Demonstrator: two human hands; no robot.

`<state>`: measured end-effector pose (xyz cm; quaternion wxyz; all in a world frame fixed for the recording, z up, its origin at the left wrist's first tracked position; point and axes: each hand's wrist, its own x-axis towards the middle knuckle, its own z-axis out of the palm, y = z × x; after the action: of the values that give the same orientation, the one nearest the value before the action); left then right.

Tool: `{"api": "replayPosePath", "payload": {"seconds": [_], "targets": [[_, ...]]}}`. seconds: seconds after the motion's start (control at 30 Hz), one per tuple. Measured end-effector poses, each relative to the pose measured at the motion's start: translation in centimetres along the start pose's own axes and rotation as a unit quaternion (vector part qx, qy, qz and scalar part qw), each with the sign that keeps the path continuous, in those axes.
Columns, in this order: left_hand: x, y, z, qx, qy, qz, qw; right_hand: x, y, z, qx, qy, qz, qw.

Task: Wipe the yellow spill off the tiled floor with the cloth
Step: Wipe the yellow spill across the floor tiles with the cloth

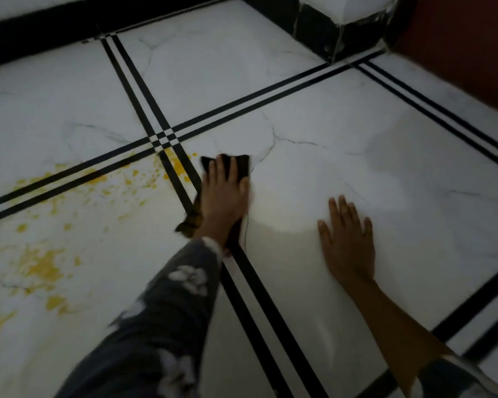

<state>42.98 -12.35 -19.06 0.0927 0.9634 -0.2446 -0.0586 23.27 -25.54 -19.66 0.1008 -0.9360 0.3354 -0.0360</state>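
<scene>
Left hand [224,193]: flat, fingers spread, pressing a dark crumpled cloth [236,165] onto the white marble-patterned tiled floor [314,116]; cloth's long axis runs fingertip to wrist. Yellow splattered spill [43,265]: left of that hand, across the black double grout stripes [144,96]. Right hand [347,239]: open, palm down, empty. Clear tile ahead; black skirting [35,30] beyond. No readable writing.
</scene>
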Motion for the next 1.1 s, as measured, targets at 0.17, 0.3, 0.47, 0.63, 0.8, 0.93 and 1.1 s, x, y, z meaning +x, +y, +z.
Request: {"api": "replayPosePath", "payload": {"seconds": [0.17, 0.3, 0.47, 0.63, 0.8, 0.93, 1.1], "targets": [[-4.6, 5.1, 0.9, 0.021, -0.044, 0.228, 0.973, 0.1, 0.2, -0.2, 0.016, -0.009, -0.002, 1.0], [-7.7, -3.9, -0.3, 0.018, -0.035, 0.244, 0.969, 0.0, 0.0, -0.3, 0.032, -0.01, 0.018, 0.999], [-0.2, -4.8, -0.7, -0.003, 0.014, -0.047, 0.999, 0.8, -4.8, -0.3, 0.097, -0.008, -0.024, 0.995], [-7.1, -2.4, 0.0, 0.005, -0.029, 0.131, 0.991, 2.7, -10.8, -0.4, 0.146, -0.026, -0.078, 0.986], [-12.1, -15.9, -2.6, 0.018, 0.016, -0.035, 0.999, 5.1, -16.1, 1.1, 0.129, -0.054, -0.173, 0.975], [-3.9, -19.1, -3.8, -0.005, 0.055, -0.218, 0.974, 7.9, -18.9, 2.6, 0.105, -0.052, -0.192, 0.974], [-1.9, -13.0, -2.1, -0.003, 0.033, -0.035, 0.999, 12.3, -18.8, 2.5, 0.068, -0.028, -0.163, 0.984]]}}
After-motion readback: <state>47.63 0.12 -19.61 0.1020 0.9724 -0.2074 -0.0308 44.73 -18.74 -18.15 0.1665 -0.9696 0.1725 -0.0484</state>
